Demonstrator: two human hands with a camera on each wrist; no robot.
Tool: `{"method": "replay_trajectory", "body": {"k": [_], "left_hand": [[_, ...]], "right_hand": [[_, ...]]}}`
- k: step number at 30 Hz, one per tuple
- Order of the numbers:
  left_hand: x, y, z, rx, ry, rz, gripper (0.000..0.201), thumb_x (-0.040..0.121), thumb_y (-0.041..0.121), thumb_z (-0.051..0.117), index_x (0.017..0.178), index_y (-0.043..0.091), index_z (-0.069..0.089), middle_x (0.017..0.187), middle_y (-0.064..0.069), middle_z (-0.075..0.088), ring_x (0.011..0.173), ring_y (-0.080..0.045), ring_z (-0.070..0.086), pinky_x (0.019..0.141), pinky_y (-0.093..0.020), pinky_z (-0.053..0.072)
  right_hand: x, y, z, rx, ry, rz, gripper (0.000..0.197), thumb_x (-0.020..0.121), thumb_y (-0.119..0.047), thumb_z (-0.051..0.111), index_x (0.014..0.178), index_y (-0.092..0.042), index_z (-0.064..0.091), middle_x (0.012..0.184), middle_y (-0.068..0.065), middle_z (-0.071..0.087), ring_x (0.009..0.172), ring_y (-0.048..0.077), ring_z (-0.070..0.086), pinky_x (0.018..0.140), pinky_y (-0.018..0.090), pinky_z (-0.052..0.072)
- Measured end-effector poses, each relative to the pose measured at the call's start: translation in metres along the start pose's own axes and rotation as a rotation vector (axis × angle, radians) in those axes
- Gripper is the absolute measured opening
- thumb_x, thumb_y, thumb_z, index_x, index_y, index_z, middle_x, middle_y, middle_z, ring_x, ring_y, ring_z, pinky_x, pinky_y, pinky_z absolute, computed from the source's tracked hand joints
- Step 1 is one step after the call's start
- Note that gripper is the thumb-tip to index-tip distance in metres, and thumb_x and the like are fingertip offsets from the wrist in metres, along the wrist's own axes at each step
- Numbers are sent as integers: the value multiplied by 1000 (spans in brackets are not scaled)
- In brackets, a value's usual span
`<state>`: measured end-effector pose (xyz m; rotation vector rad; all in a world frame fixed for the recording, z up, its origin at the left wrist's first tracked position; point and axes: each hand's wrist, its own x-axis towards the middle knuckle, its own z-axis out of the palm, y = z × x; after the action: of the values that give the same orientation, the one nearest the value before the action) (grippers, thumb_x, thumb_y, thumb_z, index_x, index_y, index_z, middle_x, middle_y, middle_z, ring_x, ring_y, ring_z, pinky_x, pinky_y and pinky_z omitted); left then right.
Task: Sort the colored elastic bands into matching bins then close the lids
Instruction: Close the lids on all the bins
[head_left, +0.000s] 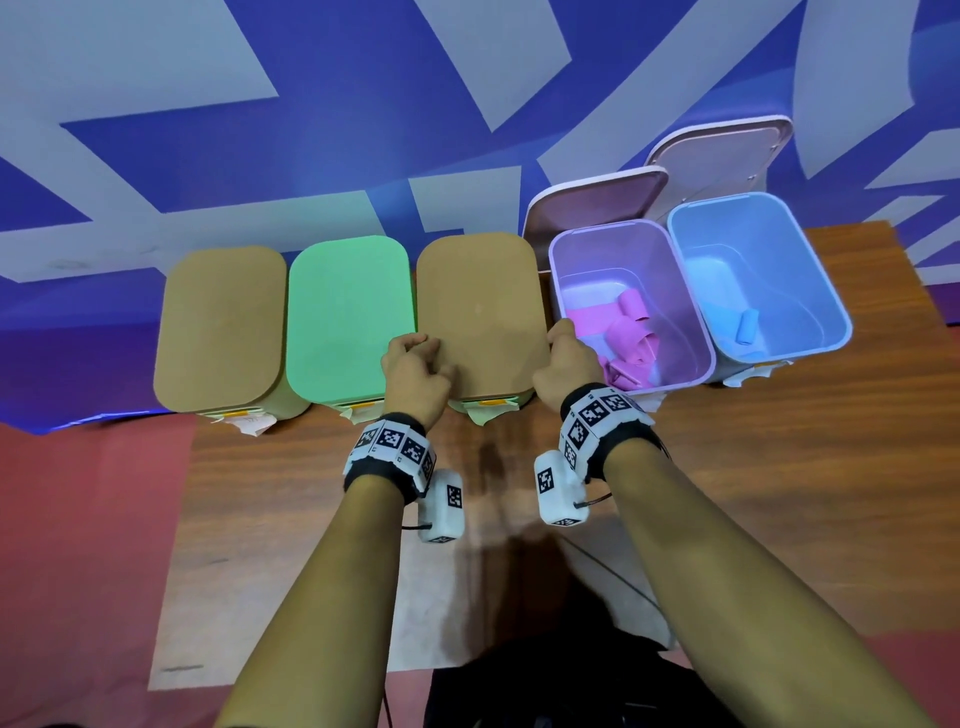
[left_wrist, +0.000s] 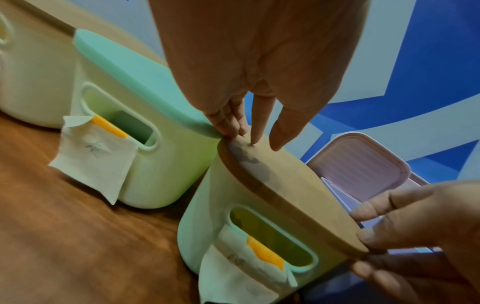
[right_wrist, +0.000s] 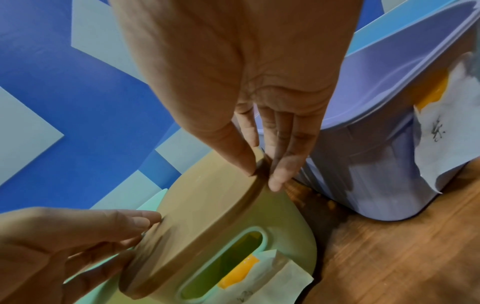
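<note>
Both our hands sit on the middle tan lid (head_left: 480, 312), one at each near corner. Our left hand (head_left: 415, 376) rests its straight fingertips (left_wrist: 235, 127) on the lid's near-left corner, the fingers close together, curled round nothing. Our right hand (head_left: 566, 364) takes the near-right corner: its thumb (right_wrist: 233, 150) lies on top of the lid and its fingers (right_wrist: 283, 164) run down over the lid's edge, so that grip is clamped on the lid. The lid lies flat and closed on its pale green bin (left_wrist: 207, 222).

Just left of our left hand stands a bin with a green lid (head_left: 348, 312), closed, its edge touching the tan lid's corner; beyond it is another tan lid (head_left: 221, 327), also closed. Just right of our right hand stands the purple bin (head_left: 685, 291), open, its lid (head_left: 597, 208) tipped up behind it, with pink bands (head_left: 631, 338) lying in a loose heap inside. Farther right is the blue bin (head_left: 810, 270), also open with its lid (head_left: 722, 156) raised, and a blue band (head_left: 746, 326) on its floor. All five bins stand in a row on the wooden bench (head_left: 779, 493), each with a paper label (left_wrist: 93, 156) hanging from its front slot.
</note>
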<state>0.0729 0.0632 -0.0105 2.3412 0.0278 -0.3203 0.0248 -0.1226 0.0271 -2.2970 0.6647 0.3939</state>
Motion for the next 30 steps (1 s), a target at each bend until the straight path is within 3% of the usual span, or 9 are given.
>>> {"method": "replay_trajectory", "body": {"k": [3, 7, 12, 16, 21, 23, 25, 27, 30], "left_hand": [[6, 5, 4, -48, -35, 17, 41, 90, 11, 64, 129, 0, 60, 136, -13, 43, 129, -31, 42, 114, -38, 35], [17, 17, 8, -63, -86, 57, 38, 88, 12, 66, 125, 4, 64, 131, -16, 51, 125, -32, 48, 112, -39, 36], [26, 42, 17, -65, -197, 121, 37, 90, 16, 61, 127, 16, 64, 129, -12, 58, 115, -27, 56, 107, -38, 41], [30, 67, 27, -119, -242, 115, 36, 91, 15, 60, 127, 19, 62, 126, -10, 55, 103, -17, 56, 104, -34, 43], [53, 84, 49, -232, -209, 66, 50, 73, 30, 50, 121, 25, 60, 106, -16, 59, 86, -17, 56, 100, -43, 49], [57, 104, 49, -246, -191, 20, 52, 75, 25, 50, 127, 17, 56, 100, -8, 56, 81, -16, 53, 91, -37, 53], [58, 128, 44, -276, -138, -20, 49, 87, 5, 53, 136, 5, 47, 99, 0, 50, 77, -12, 49, 75, -21, 53], [64, 142, 46, -261, -88, -28, 53, 93, 1, 54, 143, 5, 38, 106, 2, 49, 88, -13, 51, 89, -23, 51], [67, 156, 51, -271, -45, -28, 63, 95, 17, 56, 150, 9, 26, 121, -1, 49, 111, -22, 55, 108, -32, 39]], "right_hand": [[0, 1, -2, 3, -13, 12, 42, 87, 3, 45, 126, -10, 39, 106, 14, 60, 94, 33, 58, 81, 35, 48], [1, 1, -7, 49, 12, 25, 31, 90, -11, 51, 121, -14, 50, 109, 10, 65, 103, 31, 60, 87, 35, 50], [3, 8, -26, 132, 74, 56, 37, 89, -13, 55, 126, -16, 54, 109, 11, 70, 109, 30, 60, 98, 37, 48], [11, 18, -43, 138, 100, 72, 36, 91, -15, 54, 127, -17, 54, 111, 11, 69, 108, 30, 60, 98, 35, 47], [35, 27, -73, 138, 95, 24, 37, 92, -14, 52, 129, -16, 53, 116, 10, 66, 111, 31, 59, 100, 42, 47], [47, 30, -87, 131, 95, -12, 39, 92, -13, 53, 131, -15, 52, 121, 10, 64, 114, 32, 58, 99, 40, 47], [59, 32, -103, 139, 110, -46, 41, 92, -12, 54, 133, -12, 50, 128, 12, 60, 117, 33, 56, 99, 39, 46], [70, 33, -118, 158, 143, -83, 44, 92, -11, 55, 135, -10, 47, 134, 15, 55, 119, 34, 54, 100, 38, 44], [84, 36, -137, 179, 189, -117, 50, 92, -10, 55, 139, -7, 40, 138, 16, 47, 119, 35, 52, 93, 37, 42]]}}
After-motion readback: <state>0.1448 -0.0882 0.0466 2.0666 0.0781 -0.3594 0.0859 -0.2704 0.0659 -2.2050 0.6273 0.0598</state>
